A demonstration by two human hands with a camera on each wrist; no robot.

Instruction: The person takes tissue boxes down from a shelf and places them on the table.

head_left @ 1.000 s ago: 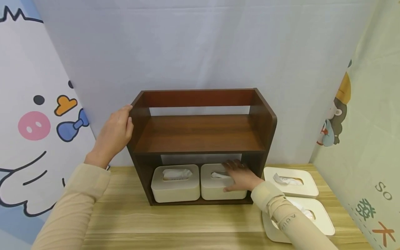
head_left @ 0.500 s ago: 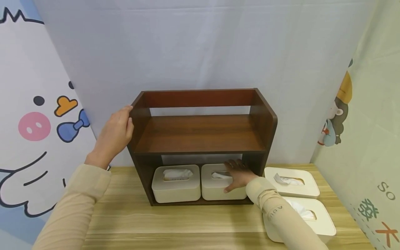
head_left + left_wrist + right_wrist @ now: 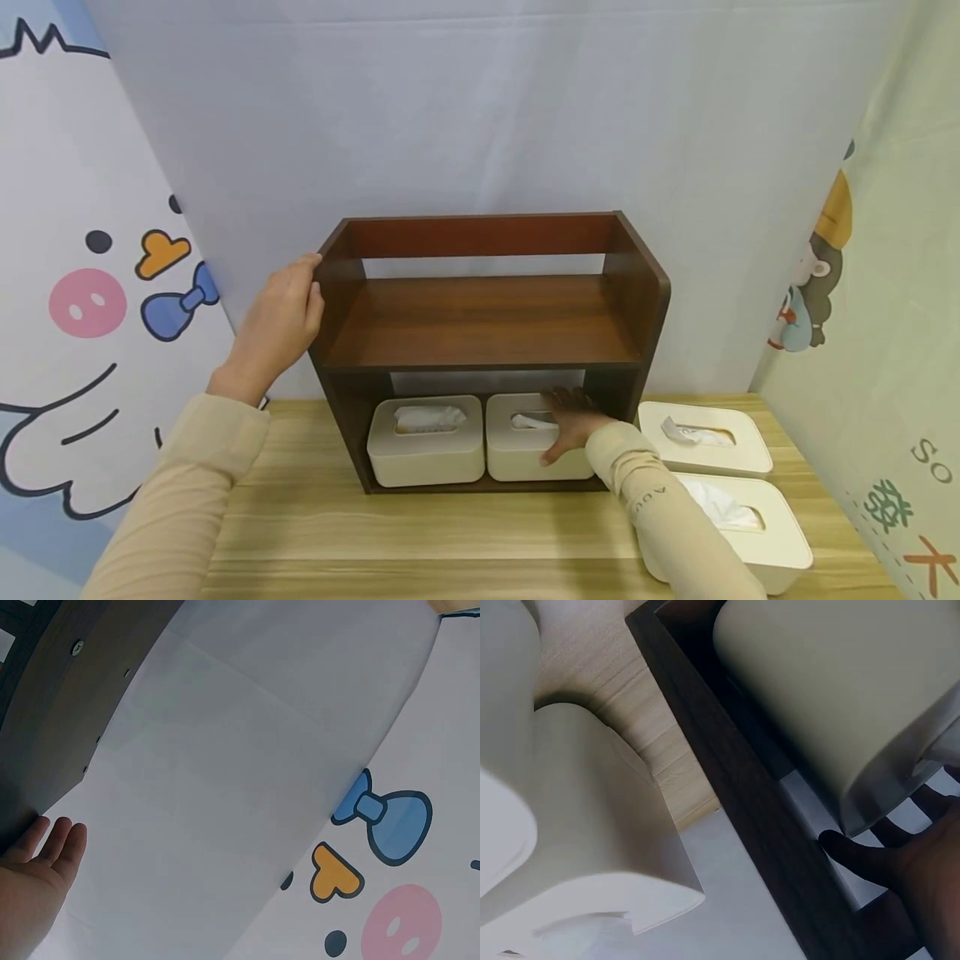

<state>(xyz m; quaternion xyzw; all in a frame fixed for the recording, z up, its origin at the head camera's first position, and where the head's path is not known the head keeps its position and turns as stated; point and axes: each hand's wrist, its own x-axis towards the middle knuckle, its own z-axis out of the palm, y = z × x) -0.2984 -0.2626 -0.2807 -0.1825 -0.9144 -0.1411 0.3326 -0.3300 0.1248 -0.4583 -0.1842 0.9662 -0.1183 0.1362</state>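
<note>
Upright on the table stands a dark brown two-tier shelf [image 3: 480, 321]. My left hand [image 3: 277, 321] rests against the upper edge of its left side panel; in the left wrist view the left fingers [image 3: 56, 840] lie fairly straight beside the panel's end. My right hand [image 3: 572, 425] reaches into the lower tier, spread over the right end of a cream tissue box [image 3: 513, 458]. In the right wrist view, its fingers extend along the top of that box, with the thumb [image 3: 847, 851] near a corner. A second tissue box [image 3: 423, 458] sits directly left of it.
Right of the shelf, a cream tissue box [image 3: 705, 437] stands on the wood-grain table [image 3: 420, 542], with another tissue box [image 3: 772, 533] in front of it. A pale cloth wall [image 3: 480, 108] rises behind. Cartoon-printed panels flank both sides.
My right hand shifts slightly on the right-hand box, its wrist and sleeve swinging left over the last second. My left hand holds its place, and both boxes in the shelf stay put.
</note>
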